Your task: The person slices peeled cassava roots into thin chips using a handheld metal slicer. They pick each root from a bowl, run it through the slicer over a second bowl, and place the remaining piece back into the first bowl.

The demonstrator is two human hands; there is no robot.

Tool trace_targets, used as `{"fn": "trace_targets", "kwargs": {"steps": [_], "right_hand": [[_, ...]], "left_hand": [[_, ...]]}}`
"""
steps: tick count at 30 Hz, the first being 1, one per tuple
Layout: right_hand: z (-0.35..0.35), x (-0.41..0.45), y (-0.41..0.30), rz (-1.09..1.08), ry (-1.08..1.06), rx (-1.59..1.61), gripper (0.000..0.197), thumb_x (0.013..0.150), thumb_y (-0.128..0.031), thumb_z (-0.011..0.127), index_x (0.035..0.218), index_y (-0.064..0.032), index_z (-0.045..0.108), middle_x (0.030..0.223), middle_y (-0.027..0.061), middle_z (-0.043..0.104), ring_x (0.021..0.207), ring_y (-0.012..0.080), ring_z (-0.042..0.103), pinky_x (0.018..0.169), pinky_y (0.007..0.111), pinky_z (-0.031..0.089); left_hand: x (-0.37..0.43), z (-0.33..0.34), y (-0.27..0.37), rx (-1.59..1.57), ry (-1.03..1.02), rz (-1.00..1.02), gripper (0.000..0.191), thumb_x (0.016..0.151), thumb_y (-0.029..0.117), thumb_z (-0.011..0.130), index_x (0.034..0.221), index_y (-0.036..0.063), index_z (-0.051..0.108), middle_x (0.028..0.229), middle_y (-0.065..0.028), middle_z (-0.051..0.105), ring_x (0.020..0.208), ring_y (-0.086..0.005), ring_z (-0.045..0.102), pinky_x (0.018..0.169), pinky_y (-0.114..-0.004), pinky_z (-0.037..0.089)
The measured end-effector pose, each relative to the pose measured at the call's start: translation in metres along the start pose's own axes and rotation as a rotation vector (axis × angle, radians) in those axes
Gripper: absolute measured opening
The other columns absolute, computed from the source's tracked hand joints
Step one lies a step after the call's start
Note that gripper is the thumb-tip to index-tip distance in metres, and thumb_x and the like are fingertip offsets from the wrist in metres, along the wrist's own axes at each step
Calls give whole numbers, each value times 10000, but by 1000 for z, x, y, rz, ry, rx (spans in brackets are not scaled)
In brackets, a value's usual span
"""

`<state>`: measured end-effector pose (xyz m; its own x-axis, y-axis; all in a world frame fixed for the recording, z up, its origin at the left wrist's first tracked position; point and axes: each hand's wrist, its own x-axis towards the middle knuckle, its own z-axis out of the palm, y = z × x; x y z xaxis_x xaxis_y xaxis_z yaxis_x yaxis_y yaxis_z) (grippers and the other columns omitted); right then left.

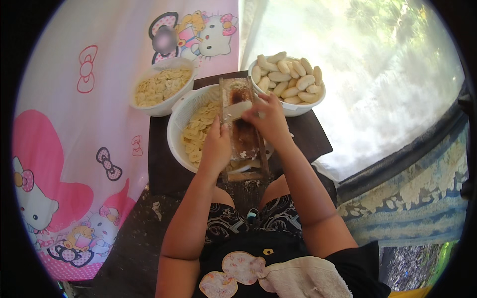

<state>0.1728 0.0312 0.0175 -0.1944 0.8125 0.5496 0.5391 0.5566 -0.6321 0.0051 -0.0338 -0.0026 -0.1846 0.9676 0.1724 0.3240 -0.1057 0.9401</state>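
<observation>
A wooden-framed mandoline slicer [245, 143] lies across a white perforated plastic basin [176, 149]. My left hand [217, 151] grips the slicer's left rail, with the thumb along its top. Under the fingers of my right hand [269, 118] a peeled banana [238, 110] lies crosswise on the slicer's upper part. Thin pale banana slices [195, 134] fill the left side of the basin. The slicer and my hands hide much of the basin's right side.
At the back right, a white basin [303, 108] is heaped with whole peeled bananas [292, 80]. More slices [162, 87] fill a white bowl [149, 110] at the back left. A dark tabletop [313, 136] supports the containers. Cartoon-printed curtain [74, 149] hangs to the left, pale sheeting [357, 93] to the right.
</observation>
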Motion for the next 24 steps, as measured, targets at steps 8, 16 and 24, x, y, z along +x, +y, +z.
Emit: {"fn": "trace_targets", "kwargs": {"steps": [8, 16, 24], "right_hand": [[19, 62, 19, 66, 69, -120, 202, 773, -272, 785, 903, -117, 785, 1136, 200, 626, 1119, 358, 565, 976, 419, 442], [-41, -14, -38, -212, -289, -285, 290, 883, -293, 691, 1090, -92, 719, 1239, 175, 550, 1210, 367, 481, 1052, 490, 373], [-53, -61, -79, -364, -422, -274, 288, 821, -205, 701, 1072, -64, 691, 1113, 80, 585, 1144, 271, 534, 1018, 435, 403]], "left_hand": [[0, -2, 0, -29, 8, -9, 518, 1032, 264, 413, 1459, -28, 375, 1393, -288, 491, 1305, -378, 483, 1076, -391, 363], [1, 0, -2, -60, 5, 8, 501, 1033, 254, 410, 1453, -19, 384, 1380, -276, 505, 1291, -369, 497, 1069, -393, 368], [-1, -2, 3, -115, 1, 8, 450, 1037, 232, 404, 1432, 19, 431, 1322, -231, 564, 1218, -340, 554, 1028, -377, 400]]}}
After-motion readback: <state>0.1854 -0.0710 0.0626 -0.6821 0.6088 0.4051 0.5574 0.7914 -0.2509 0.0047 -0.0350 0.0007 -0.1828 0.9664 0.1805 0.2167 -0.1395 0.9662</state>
